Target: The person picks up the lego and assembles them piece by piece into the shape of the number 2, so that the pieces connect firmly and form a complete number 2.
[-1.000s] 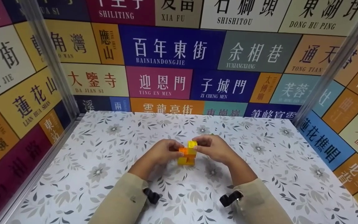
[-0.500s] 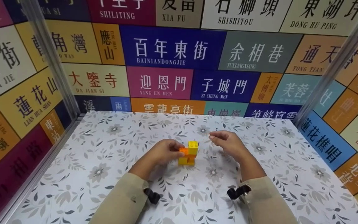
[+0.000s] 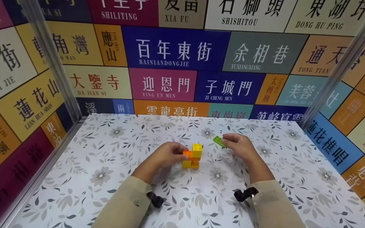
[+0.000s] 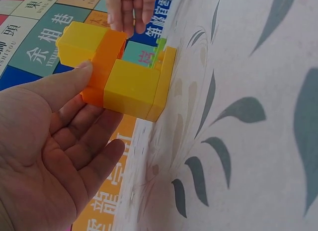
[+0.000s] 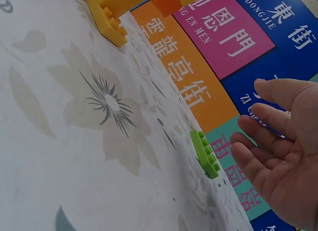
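A small stack of toy building bricks stands on the table, with a yellow brick on top of an orange brick. Below these, the left wrist view shows another yellow brick and a thin yellow base plate. My left hand holds the orange brick between thumb and fingers. To the right of the stack lies a flat green brick, studs up. My right hand hovers just over it, fingers loosely bent; the right wrist view shows a gap between hand and brick.
A white cloth with grey flowers and leaves covers the table. Panels with street-name lettering form the back wall and both sides. Clear posts stand at the corners. Each sleeve carries a black wrist strap.
My right hand has let go of the top yellow brick and moved right, beside the green brick, which now shows in the head view. The left hand and stack have stayed put.
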A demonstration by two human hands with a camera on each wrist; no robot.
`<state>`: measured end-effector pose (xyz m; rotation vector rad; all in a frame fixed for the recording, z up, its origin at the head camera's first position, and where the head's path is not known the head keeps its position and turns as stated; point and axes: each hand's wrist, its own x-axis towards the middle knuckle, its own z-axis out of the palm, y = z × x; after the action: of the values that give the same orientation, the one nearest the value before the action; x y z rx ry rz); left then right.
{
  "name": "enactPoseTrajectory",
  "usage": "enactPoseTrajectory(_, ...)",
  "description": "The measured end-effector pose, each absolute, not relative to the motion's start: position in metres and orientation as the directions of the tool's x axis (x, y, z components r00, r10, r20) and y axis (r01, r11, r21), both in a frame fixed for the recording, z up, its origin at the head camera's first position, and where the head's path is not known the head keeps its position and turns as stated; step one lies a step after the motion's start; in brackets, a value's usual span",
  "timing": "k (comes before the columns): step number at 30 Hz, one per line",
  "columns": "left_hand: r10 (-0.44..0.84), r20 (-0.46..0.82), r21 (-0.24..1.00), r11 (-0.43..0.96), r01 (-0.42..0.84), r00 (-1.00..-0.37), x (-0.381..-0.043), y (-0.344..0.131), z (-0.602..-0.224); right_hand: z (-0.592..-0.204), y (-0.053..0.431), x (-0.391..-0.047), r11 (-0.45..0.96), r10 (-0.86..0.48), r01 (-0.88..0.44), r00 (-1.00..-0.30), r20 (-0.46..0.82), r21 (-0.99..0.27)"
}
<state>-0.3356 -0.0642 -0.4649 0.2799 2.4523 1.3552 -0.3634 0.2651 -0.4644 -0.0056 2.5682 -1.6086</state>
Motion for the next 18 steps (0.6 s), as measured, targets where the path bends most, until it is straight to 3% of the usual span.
enactPoseTrajectory(8,0.302,-0.177,0.836,0.548,0.019,-0.937,-0.335,-0.064,-0.466,-0.474,0.270,-0.372,0.451,-0.006,0.120,-0.990,-0.137,-0.885)
enactPoseTrajectory(18,0.306,-0.206,0.839,0.543,-0.007,-0.930,-0.334,-0.064,-0.464,-0.487,0.267,-0.393,0.597,0.004,0.109,-0.991,-0.132,-0.795)
